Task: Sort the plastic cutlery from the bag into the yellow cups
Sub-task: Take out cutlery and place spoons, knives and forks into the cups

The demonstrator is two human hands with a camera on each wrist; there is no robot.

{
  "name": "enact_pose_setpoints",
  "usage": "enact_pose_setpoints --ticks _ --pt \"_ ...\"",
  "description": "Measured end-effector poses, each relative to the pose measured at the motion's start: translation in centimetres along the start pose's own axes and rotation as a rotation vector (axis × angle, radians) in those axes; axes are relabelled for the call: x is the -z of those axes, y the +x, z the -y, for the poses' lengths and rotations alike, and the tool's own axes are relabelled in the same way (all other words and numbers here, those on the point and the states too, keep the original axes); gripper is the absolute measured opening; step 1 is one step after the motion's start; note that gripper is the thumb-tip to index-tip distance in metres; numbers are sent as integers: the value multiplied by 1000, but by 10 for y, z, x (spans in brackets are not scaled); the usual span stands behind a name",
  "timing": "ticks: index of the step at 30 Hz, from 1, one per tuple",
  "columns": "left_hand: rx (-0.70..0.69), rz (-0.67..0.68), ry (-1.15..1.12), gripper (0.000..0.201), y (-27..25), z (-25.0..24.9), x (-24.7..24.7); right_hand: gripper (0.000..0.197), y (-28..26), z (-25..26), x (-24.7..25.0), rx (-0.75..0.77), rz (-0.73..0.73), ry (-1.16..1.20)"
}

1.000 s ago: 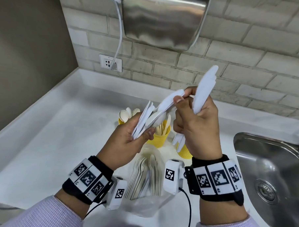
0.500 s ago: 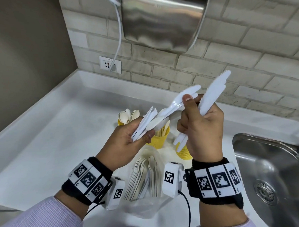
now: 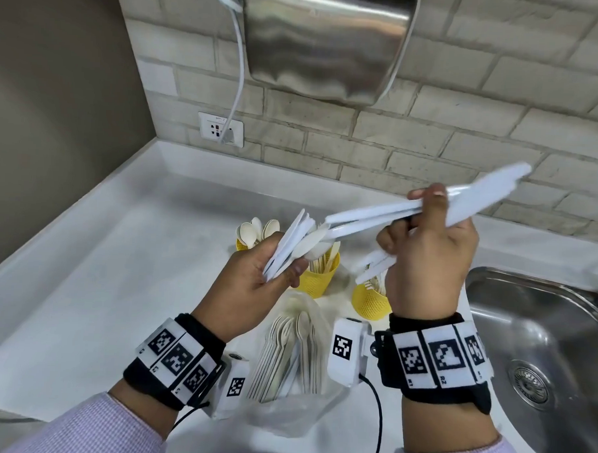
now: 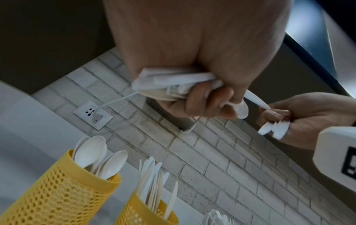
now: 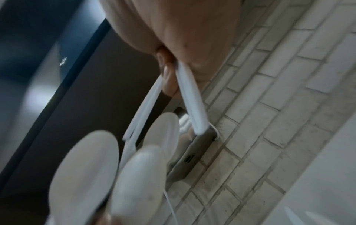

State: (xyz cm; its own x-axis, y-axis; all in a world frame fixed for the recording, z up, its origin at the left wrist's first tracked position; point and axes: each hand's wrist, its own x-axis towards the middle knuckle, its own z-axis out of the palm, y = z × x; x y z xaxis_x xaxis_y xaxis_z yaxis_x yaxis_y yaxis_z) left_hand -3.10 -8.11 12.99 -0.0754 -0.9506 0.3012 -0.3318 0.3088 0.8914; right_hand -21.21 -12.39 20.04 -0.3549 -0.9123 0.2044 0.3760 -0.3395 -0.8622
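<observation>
**A:** What have I got at centre frame, head view?

**B:** My left hand (image 3: pixel 254 275) is curled round a fanned bundle of white cutlery (image 3: pixel 291 250), thumb clamped over the lower ends. My right hand (image 3: pixel 426 262) sits right of centre — thumb and forefinger pinch two or three long pieces (image 3: pixel 376 217) by their handles. Their far ends look tangled in the left bundle. It also grips a knife (image 3: pixel 487 191) pointing to the upper right, with more handles poking out below the palm.

**A:** Rest of the stock?

**B:** The bag (image 3: pixel 294 373) lies on the counter (image 3: pixel 82 285) at lower centre, between my wrists, spoons visible inside. Three yellow cups behind it: spoon cup (image 3: pixel 240 246), middle cup (image 3: pixel 317 278), right cup (image 3: pixel 371 303). Left wrist view shows spoons in one, knife-like pieces in the next.

**A:** Handling?

**B:** My read — very light, thin, smooth plastic, springy rather than rigid. Bowls and tines nest and snag, so a hard pull could scatter the bundle or snap a tine. I'd hold at mid-handle, draw along the length, and keep the left grip firm low down.
</observation>
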Motion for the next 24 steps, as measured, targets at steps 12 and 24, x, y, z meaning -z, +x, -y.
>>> enact_pose_setpoints --ticks 12,24 --pt "42 6 -47 9 1 2 -2 28 25 4 17 134 -348 278" --pt "36 52 -68 26 2 9 -4 28 7 -30 10 306 234 -470"
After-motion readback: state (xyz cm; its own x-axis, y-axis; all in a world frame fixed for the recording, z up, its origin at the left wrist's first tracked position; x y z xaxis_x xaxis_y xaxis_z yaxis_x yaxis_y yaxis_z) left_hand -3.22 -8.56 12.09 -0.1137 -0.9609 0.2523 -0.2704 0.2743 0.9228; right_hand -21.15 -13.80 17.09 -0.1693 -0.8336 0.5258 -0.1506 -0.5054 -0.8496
